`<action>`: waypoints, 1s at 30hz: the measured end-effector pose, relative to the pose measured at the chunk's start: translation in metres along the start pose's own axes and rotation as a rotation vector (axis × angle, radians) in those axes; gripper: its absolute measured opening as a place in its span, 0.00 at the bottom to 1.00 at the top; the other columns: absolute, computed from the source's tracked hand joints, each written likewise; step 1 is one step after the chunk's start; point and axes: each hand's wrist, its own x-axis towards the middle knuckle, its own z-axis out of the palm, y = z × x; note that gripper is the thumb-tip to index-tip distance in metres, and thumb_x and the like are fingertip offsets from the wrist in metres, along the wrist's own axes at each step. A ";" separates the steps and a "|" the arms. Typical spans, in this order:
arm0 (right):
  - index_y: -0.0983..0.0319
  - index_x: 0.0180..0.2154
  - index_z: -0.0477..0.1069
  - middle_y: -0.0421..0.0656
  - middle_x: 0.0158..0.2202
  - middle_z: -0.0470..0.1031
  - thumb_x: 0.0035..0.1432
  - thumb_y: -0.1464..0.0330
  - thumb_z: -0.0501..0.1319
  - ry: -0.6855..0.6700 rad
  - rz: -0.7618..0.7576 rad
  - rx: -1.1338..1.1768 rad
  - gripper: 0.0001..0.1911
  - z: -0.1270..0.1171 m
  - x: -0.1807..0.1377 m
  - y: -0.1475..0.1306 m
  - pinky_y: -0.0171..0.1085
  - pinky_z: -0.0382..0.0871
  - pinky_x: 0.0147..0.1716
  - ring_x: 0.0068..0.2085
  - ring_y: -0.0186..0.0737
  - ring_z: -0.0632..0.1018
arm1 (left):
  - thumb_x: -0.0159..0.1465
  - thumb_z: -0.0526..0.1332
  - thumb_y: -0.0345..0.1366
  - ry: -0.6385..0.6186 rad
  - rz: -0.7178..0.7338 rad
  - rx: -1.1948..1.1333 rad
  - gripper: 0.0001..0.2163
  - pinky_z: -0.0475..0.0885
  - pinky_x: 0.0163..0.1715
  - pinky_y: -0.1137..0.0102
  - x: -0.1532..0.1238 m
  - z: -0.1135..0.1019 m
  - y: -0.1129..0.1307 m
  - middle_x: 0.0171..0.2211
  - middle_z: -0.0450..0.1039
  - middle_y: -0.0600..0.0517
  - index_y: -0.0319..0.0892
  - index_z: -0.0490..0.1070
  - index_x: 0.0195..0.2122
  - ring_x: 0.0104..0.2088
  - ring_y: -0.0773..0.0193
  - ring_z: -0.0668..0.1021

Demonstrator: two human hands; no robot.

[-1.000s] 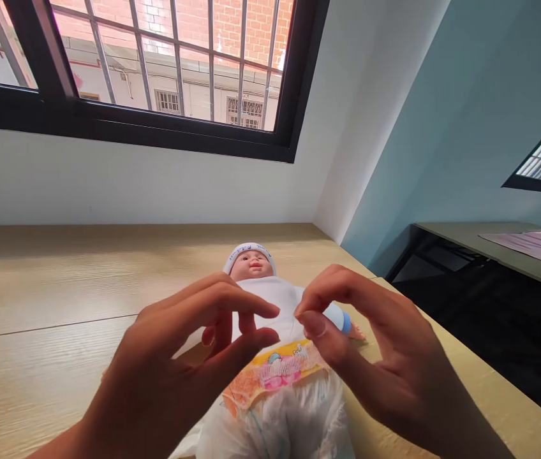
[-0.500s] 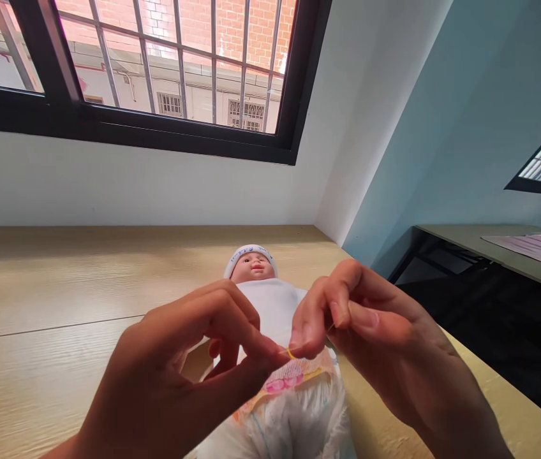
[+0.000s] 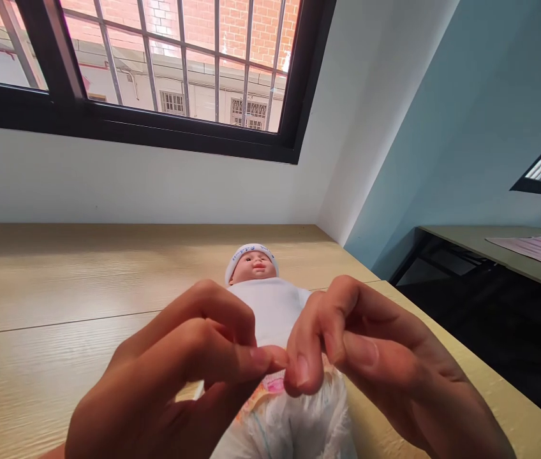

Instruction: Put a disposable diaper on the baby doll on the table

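A baby doll (image 3: 254, 268) in a white headband lies on its back on a light wood table (image 3: 60, 280), its head pointing away from me. It wears a white top (image 3: 270, 309) and a white disposable diaper (image 3: 294, 427). My left hand (image 3: 175, 363) and my right hand (image 3: 376, 350) meet over the doll's middle. Their fingertips pinch together at the diaper's waistband. The fingers hide most of the band, and the doll's arms are out of sight.
A dark-framed barred window (image 3: 155, 64) looks onto a brick wall beyond the table. To the right, the table's edge drops away, and past it stands a second table (image 3: 490, 245) with a pink sheet (image 3: 533, 248) on it.
My hands have drawn together and closed on the diaper's waistband, covering the printed yellow and pink band that showed before. The doll has not visibly moved.
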 end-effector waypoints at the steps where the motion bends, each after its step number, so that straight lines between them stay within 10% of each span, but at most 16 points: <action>1: 0.61 0.37 0.74 0.40 0.36 0.78 0.68 0.70 0.59 -0.006 0.003 -0.010 0.06 0.000 0.001 0.000 0.37 0.69 0.46 0.40 0.35 0.75 | 0.64 0.67 0.36 -0.032 -0.034 -0.021 0.08 0.75 0.20 0.72 -0.001 -0.003 -0.001 0.24 0.71 0.56 0.47 0.77 0.27 0.19 0.67 0.76; 8: 0.60 0.38 0.71 0.39 0.36 0.78 0.68 0.70 0.59 -0.089 -0.028 -0.031 0.04 0.000 0.003 0.002 0.37 0.72 0.47 0.41 0.34 0.77 | 0.64 0.68 0.39 -0.232 -0.346 -0.277 0.04 0.80 0.29 0.68 -0.001 -0.017 0.001 0.30 0.76 0.55 0.53 0.81 0.31 0.28 0.63 0.80; 15: 0.58 0.41 0.71 0.40 0.39 0.78 0.68 0.72 0.57 -0.132 -0.164 -0.073 0.05 0.004 0.002 0.011 0.39 0.76 0.50 0.46 0.36 0.80 | 0.55 0.76 0.37 0.062 -0.585 -0.573 0.12 0.68 0.19 0.78 -0.002 0.010 0.010 0.26 0.68 0.59 0.47 0.73 0.23 0.21 0.73 0.71; 21: 0.58 0.38 0.71 0.40 0.40 0.77 0.69 0.71 0.57 -0.124 -0.163 -0.092 0.06 0.009 0.007 0.017 0.38 0.76 0.51 0.46 0.33 0.79 | 0.58 0.74 0.38 -0.095 -0.870 -0.895 0.16 0.64 0.22 0.81 0.007 0.009 0.012 0.26 0.65 0.60 0.43 0.65 0.27 0.21 0.77 0.66; 30: 0.59 0.39 0.75 0.40 0.41 0.81 0.61 0.79 0.61 0.138 -0.513 -0.720 0.10 0.013 0.009 0.024 0.35 0.77 0.48 0.44 0.35 0.80 | 0.59 0.73 0.42 -0.062 -0.812 -0.537 0.14 0.69 0.28 0.80 0.015 -0.001 -0.007 0.26 0.69 0.59 0.44 0.67 0.31 0.26 0.73 0.72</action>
